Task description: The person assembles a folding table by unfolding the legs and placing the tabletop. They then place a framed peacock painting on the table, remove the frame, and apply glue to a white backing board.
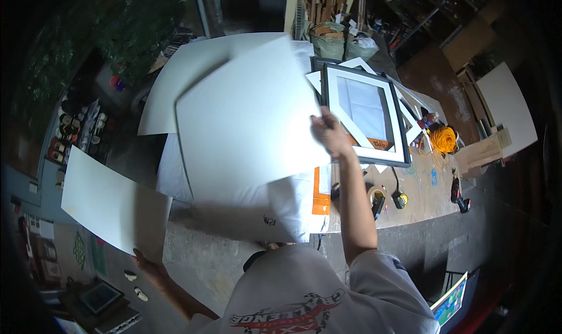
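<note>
My right hand grips the right edge of a big white sheet of board, raised and tilted over the table. Down at the left, my left hand pinches the lower edge of a smaller white sheet, held out beside the table. A further large white sheet lies behind the raised one and is partly covered by it. Under them, white wrapping covers part of the table. Just right of my right hand rests a black picture frame with a white mat, on top of other frames and mats.
On the wooden tabletop are a tape measure, a tape roll, coiled orange cord and a power drill near the right edge. Sacks stand beyond the far side. Shoes lie on the floor at left.
</note>
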`<state>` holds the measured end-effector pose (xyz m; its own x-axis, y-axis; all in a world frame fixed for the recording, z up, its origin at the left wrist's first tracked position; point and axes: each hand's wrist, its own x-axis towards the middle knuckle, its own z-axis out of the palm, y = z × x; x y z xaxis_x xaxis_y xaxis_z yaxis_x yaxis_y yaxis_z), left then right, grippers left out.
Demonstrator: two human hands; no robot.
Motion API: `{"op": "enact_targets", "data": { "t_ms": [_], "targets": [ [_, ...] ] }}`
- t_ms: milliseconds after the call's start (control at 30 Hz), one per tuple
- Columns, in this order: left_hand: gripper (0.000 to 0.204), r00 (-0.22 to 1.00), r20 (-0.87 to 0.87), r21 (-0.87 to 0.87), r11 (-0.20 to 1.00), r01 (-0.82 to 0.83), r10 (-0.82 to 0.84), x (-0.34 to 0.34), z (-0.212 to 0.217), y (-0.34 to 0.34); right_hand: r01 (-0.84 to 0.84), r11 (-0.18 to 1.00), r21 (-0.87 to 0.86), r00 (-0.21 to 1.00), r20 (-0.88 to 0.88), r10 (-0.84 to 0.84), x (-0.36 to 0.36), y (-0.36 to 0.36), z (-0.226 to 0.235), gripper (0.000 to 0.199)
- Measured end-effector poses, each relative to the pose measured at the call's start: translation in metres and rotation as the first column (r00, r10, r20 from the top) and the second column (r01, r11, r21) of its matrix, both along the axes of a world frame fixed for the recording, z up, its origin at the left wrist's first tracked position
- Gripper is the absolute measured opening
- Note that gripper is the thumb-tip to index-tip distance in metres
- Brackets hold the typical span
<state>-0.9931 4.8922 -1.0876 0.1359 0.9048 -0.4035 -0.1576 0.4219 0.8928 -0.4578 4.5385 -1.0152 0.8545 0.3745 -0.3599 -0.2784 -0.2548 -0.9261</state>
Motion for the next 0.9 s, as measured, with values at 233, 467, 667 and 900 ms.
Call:
{"op": "enact_targets", "data": {
  "t_ms": [233,467,667,900],
  "targets": [
    [0.05,0.769,-0.612,0.402,0.766,0.503,-0.184,0.058,-0.08,0.002,0.64,0.687,0.343,0.714,0.062,-0.697,0.01,-0.078,0.02,0.02],
    [0.039,0.884,0.31,-0.165,0.896,0.413,-0.351,0.167,-0.094,-0.054,0.92,0.27,0.282,0.25,0.106,-0.962,0.009,-0.126,-0.063,0.052],
    [0.041,0.782,0.141,-0.256,0.741,0.621,-0.607,0.21,-0.097,-0.091,0.963,0.18,0.201,0.105,0.333,-0.937,0.008,-0.157,-0.153,0.033],
    [0.042,0.5,-0.402,-0.256,0.618,0.743,-0.767,0.206,-0.124,-0.107,0.958,0.228,0.175,0.257,-0.171,-0.951,0.01,-0.164,-0.125,0.004]
  ]
}}
